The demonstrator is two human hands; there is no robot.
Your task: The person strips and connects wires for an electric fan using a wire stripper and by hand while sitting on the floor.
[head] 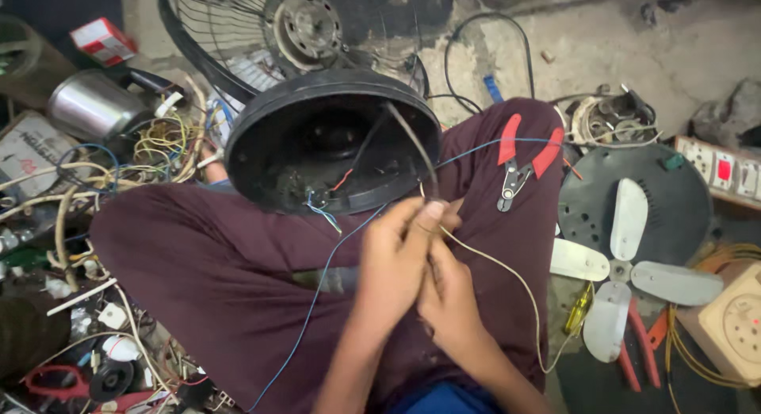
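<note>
A dark wire [412, 144], run from the round black fan base [333, 144] on the lap, is pinched by the left hand [396, 263] (thumb raised). The right hand [452, 291] is pressed against it, fingers curled; its grip is hidden.

From my view I make out a small red and white carton [102, 40] lying tilted on the floor at the upper left, beside a shiny metal pot [93, 105]. Below that pot, at the left edge, a flat grey-white printed box [30, 148] sits half buried under tangled wires. I see no screens or signs anywhere else.
</note>
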